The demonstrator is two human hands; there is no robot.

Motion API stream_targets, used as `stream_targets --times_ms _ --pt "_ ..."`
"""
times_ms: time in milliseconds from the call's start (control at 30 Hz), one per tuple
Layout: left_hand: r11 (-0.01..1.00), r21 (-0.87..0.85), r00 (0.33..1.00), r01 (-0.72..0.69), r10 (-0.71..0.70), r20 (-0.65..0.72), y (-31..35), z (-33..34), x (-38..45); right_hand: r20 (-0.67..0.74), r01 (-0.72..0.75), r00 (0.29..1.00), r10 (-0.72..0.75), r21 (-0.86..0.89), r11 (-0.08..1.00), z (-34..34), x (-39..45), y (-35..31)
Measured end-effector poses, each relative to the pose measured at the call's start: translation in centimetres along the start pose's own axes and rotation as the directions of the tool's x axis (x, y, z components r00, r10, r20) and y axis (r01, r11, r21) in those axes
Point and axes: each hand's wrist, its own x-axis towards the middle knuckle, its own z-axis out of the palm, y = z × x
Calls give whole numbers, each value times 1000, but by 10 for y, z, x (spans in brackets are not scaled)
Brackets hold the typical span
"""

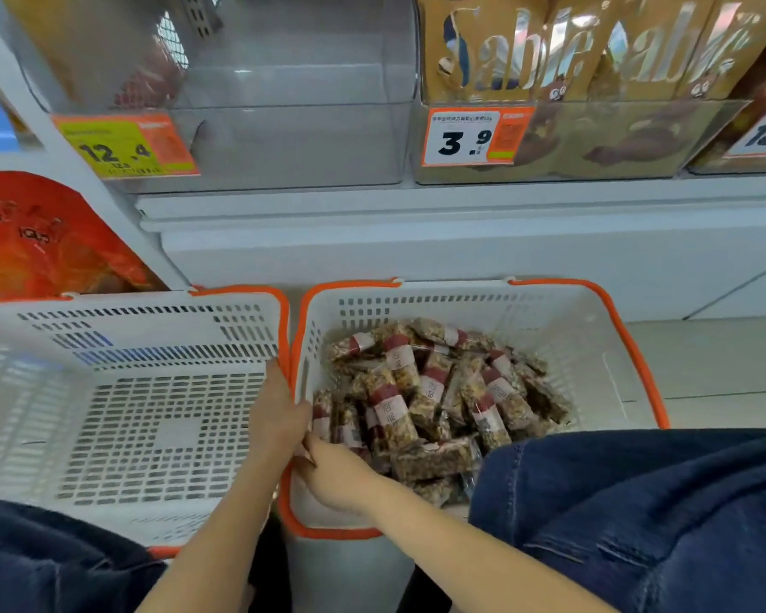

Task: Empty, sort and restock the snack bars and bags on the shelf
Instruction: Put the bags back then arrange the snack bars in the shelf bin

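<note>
The snack bars (434, 391) lie in a loose pile inside the right basket (584, 329), filling its floor from the near left corner to the far right side. They do not point one way. Many in the middle stand with their long axis running from near to far, a little tilted, while one bar at the near edge of the pile lies across, with its long axis going left to right.

The right hand (337, 475) is inside this basket at the near left corner, just beside the nearest bars. Its fingers point to the left, toward the basket wall, and they meet the fingers of the left hand (279, 418) there. I cannot tell if the right hand pinches a bar or only touches the wall, because the fingertips are hidden behind the other hand. The left hand comes over the orange rim between the two baskets, and its fingers curl down on the wall of the right basket.

From the right hand the pile lies to the right and farther away, so this hand is the nearer one for picking. The left basket (120, 418) holds nothing that I can see. Above it, the clear shelf bin (293, 139) behind the yellow price tag (125, 146) seems mostly empty, so I judge the bars are out of the shelf now.
</note>
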Motion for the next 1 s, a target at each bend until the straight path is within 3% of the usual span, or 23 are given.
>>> stream_targets --times_ms 167,200,267,333,400,433,467,500,600,700,833,1000 --pt "1000 -1 999 19 -19 -39 -34 -32 19 77 16 997 -24 104 994 27 9 -13" --pt "1000 2 999 30 -29 -28 -37 -36 21 54 4 998 -13 171 985 27 8 -11" --pt "998 64 999 5 -2 -48 -40 -39 20 -122 20 993 3 186 982 19 7 5" --pt "927 327 964 -183 235 -126 -41 -36 15 -330 24 943 -47 -76 997 2 6 34" --pt "720 558 846 -413 530 -58 -43 -23 10 -333 -45 934 -131 -472 880 -18 1 62" --pt "651 578 802 -493 598 11 -43 -12 5 -279 -80 954 -107 -584 808 -24 -1 73" --pt "644 559 801 -521 596 59 -43 1 -5 -233 -101 970 -64 -633 767 -28 -3 80" --pt "701 512 844 -497 527 98 -41 13 -17 -213 -120 977 -23 -633 765 -28 -4 83" --pt "937 304 985 -175 161 68 -42 35 -43 -299 -125 953 -56 -554 823 -17 2 77" --pt "997 78 999 -15 19 -49 -35 33 -44 -408 -70 909 -83 -346 936 -5 22 70" --pt "1000 11 1000 23 -22 -16 -31 24 -38 -404 -84 907 116 98 992 6 32 65" --pt "961 267 996 -76 60 68 -45 35 -45 -302 -184 923 237 194 964 -7 28 59"
